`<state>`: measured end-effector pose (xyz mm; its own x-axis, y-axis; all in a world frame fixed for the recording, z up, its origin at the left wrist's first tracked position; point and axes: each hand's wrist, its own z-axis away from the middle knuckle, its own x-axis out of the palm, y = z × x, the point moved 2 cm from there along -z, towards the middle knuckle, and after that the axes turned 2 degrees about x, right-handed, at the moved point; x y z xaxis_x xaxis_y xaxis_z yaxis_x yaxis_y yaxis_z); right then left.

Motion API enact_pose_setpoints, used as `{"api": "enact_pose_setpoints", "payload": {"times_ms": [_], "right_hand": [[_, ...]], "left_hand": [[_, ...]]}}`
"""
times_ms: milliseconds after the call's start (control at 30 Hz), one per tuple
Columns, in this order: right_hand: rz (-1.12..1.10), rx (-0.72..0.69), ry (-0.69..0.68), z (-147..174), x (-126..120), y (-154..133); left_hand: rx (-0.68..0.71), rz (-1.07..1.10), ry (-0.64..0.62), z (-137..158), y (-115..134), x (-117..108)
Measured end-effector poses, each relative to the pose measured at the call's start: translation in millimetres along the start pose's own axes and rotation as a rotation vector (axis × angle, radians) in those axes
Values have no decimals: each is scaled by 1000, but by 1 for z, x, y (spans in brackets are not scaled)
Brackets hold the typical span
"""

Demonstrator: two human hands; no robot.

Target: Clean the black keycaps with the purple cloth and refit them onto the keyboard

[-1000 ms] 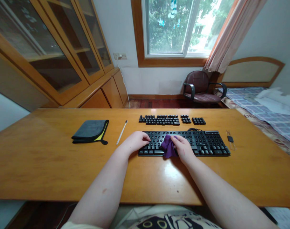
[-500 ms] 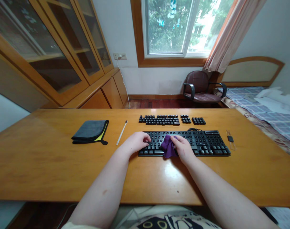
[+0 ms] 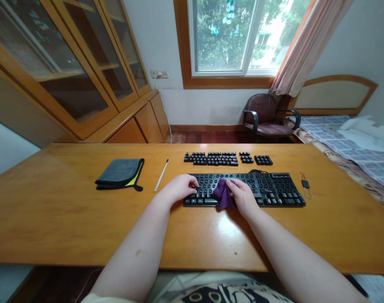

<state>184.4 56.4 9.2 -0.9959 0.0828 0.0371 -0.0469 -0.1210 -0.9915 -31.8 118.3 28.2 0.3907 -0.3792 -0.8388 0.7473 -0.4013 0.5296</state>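
A black keyboard (image 3: 280, 189) lies on the wooden table, many of its keycaps off and their small switch posts bare. My left hand (image 3: 181, 186) rests over the keyboard's left end, fingers bent down onto it and closed against it; the hand hides that corner. In my right hand (image 3: 244, 196), a purple cloth (image 3: 224, 195) is pinched between thumb and fingers. The crumpled cloth touches the middle of the keyboard and hangs over its near edge. Loose black keycaps (image 3: 215, 159) stand in grouped rows just behind the keyboard, with smaller groups (image 3: 263, 160) to their right.
A folded grey towel (image 3: 119, 172) with a yellow inside lies at the left. Beside it is a thin white brush (image 3: 161, 174) with a dark tip. A small wire tool with a black grip (image 3: 305, 184) sits right of the keyboard. A chair (image 3: 263, 113) stands beyond the table.
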Motion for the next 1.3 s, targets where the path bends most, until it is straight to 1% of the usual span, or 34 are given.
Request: {"api": "enact_pose_setpoints", "payload": {"times_ms": [200,333,500,600,733,867,967,1033,1100,1200,1300], "right_hand": [[-8,1,-1,0,0,1],[-10,4,-1,-1,0,4],[-1,3,-6,-2,0,4],[2,7,-2,-1,0,2],[5,12,-1,0,0,1],[17,5,3,-1,0,1],[22,-2,4,-1,0,2],[15,-8,0,-2,0,2],[4,-12,-2,-2,0,3],[-4,-15,4,-3,1,4],[-10,-22,-1,-3,2,4]], "left_hand": [[12,102,7,-1,-5,0],[28,73,0,-1,-3,-1],[-13,64,-24,0,-1,-4],[-10,62,-28,2,0,-6],[5,46,12,3,1,-6],[9,28,19,0,-1,-1],[4,-29,105,-2,-4,1],[-27,-65,149,-2,-7,2],[-57,-59,116,-2,-10,5],[-21,-12,33,-4,-13,8],[17,19,38,-6,-13,9]]}}
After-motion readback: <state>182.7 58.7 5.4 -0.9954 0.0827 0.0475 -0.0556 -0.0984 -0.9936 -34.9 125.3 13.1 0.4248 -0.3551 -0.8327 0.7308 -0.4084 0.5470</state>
